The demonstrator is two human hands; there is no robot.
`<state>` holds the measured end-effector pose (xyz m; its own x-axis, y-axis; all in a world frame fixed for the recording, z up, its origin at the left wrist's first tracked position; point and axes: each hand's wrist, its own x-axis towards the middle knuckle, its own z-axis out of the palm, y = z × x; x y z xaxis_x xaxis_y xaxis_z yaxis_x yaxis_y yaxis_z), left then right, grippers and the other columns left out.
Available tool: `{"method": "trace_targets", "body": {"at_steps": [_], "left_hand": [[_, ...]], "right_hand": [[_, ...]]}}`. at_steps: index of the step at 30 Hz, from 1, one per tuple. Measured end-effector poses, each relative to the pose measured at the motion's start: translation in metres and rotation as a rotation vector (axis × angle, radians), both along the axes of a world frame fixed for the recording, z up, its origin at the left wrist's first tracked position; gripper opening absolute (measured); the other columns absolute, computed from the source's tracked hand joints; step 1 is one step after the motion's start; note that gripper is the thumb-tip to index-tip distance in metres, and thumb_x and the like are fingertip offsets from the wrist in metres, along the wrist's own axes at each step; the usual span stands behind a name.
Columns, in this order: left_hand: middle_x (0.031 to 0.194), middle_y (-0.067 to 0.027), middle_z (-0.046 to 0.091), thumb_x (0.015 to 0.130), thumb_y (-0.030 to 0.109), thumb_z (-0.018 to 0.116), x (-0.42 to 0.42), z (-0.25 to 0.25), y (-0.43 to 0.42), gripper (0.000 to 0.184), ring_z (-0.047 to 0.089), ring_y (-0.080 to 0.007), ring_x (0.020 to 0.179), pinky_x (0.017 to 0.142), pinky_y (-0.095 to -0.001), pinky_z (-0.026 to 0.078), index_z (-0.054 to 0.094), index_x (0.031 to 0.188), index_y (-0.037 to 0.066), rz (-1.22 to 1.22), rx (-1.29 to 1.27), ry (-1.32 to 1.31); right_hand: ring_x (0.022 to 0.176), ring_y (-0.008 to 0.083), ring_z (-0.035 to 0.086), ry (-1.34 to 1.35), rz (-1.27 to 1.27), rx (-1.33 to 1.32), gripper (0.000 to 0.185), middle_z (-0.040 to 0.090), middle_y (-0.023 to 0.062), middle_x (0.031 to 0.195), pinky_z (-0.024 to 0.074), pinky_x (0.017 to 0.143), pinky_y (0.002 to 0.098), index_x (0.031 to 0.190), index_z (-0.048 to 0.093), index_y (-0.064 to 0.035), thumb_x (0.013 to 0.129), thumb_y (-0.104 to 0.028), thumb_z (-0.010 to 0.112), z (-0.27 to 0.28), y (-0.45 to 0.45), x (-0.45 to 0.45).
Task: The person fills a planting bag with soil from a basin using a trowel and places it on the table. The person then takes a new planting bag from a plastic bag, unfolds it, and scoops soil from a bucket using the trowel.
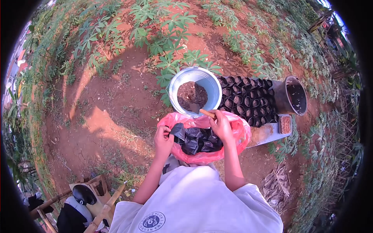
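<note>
A pink plastic bag (241, 134) lies open in front of my body, with several black plastic bags (198, 141) inside. My left hand (164, 140) pinches one black bag (178, 132) at the pink bag's left side. Over the right side, my right hand (221, 126) is closed on the wooden handle (207, 113) of a small trowel. Its dark blade (195, 108) reaches into a light blue bucket (214, 90), which holds dark soil (191, 94).
Rows of black bags filled with soil (248, 100) stand on a board (268, 136) to the right. Beside them are a dark bucket (280, 97) and a small clear box of brown grains (285, 125). Leafy plants (167, 42) grow beyond. Another person (77, 207) is at lower left.
</note>
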<state>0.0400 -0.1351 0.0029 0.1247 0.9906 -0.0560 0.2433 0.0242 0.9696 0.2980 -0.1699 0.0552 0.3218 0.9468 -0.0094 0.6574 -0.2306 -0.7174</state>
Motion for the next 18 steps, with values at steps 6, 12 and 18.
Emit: {"method": "trace_targets", "body": {"at_steps": [6,12,18], "left_hand": [[0.085,-0.0031,0.056,0.08,-0.004,0.063,0.012,-0.007,0.007,0.015,0.055,-0.0108,0.074,0.066,-0.025,0.046,0.054,0.091,0.002,-0.031,0.028,-0.033],[0.081,-0.0021,0.055,0.081,-0.004,0.062,0.022,-0.007,0.006,0.015,0.052,-0.0087,0.07,0.065,-0.0243,0.045,0.055,0.091,0.003,-0.019,-0.024,-0.043],[0.079,-0.0017,0.055,0.082,-0.003,0.065,0.049,0.014,-0.015,0.014,0.054,-0.0087,0.07,0.063,-0.0242,0.045,0.056,0.091,0.002,0.025,0.026,-0.083]], "right_hand": [[0.075,0.0262,0.063,-0.039,-0.116,0.161,0.03,0.064,0.0124,0.091,0.0511,0.069,0.0361,0.113,0.067,-0.0031,0.083,0.0,0.063,0.016,-0.011,-0.003],[0.072,0.021,0.062,-0.048,-0.035,0.141,0.035,0.065,0.0103,0.088,0.0509,0.067,0.0334,0.118,0.068,-0.0058,0.083,-0.001,0.065,0.014,-0.023,0.014],[0.08,0.0088,0.064,0.846,-0.327,0.349,0.024,0.067,0.0038,0.091,0.0492,0.067,0.0204,0.12,0.059,-0.0033,0.097,-0.009,0.059,-0.018,-0.049,0.056]]}}
